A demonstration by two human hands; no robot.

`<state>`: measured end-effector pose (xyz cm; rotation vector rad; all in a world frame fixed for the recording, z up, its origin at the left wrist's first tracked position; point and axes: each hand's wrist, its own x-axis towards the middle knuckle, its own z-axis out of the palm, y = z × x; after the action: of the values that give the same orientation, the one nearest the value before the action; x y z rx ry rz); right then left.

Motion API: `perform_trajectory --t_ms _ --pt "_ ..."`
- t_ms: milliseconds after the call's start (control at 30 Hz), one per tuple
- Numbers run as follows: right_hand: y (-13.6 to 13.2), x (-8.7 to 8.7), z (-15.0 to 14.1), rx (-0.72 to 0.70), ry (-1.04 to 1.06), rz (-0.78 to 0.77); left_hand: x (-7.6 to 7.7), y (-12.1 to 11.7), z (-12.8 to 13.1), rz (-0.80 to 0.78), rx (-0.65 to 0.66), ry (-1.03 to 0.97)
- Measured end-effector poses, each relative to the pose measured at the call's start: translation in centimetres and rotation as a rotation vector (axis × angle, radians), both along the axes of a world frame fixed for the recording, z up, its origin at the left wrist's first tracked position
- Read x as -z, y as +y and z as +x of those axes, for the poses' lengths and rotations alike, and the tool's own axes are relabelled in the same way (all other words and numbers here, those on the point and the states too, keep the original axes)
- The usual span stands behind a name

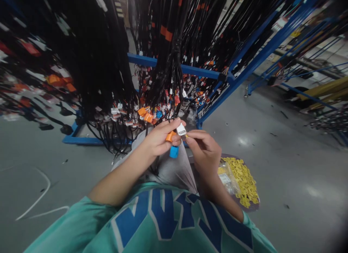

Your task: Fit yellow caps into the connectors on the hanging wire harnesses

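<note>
My left hand [163, 137] is closed on a white connector [181, 129], its open face turned toward me. An orange connector [170, 136] sits among the same fingers, and a blue connector [174, 152] hangs just below them. Right beside the white connector, my right hand [205, 148] pinches a small yellow piece [186, 136] between thumb and forefinger. The piece is at the white connector's edge; whether it is inside cannot be made out. Behind the hands hang more orange connectors [145, 114] on black cable bundles [165, 64].
A blue metal rack [190, 70] carrying many cables stands in front of me. On my right, a tray of yellow pieces [243, 178] holds a clear plastic bag [228, 178]. White strips [40, 198] lie on the grey floor at the left. Another rack [288, 84] stands far right.
</note>
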<state>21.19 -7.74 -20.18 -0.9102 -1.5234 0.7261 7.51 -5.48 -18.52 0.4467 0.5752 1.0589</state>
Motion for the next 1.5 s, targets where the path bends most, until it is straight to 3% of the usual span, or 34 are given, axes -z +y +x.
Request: perform_trajectory --t_ms 167,533,933,1067,1333,1500 --pt "0.5 0.2 -0.3 0.071 -0.086 0.139 -0.4 -0.3 0.5 0.007 -0.027 0.034" --pt "0.6 0.4 -0.9 0.075 -0.03 0.114 -0.3 -0.3 1.2 0.025 -0.081 0.103" --pt "1.1 1.4 -2.0 -0.132 0.404 -0.227 0.3 -0.7 1.9 0.116 -0.178 0.171" --pt "1.6 1.6 -1.7 -0.205 0.402 -0.329 0.8 -0.6 2.1 0.118 -0.247 0.227" --pt "2.4 1.8 -1.5 -0.235 0.424 -0.315 1.3 -0.4 2.5 0.132 -0.301 0.287" --pt "2.8 2.1 -1.7 -0.247 0.443 -0.319 1.6 0.2 2.1 0.109 -0.223 0.288"
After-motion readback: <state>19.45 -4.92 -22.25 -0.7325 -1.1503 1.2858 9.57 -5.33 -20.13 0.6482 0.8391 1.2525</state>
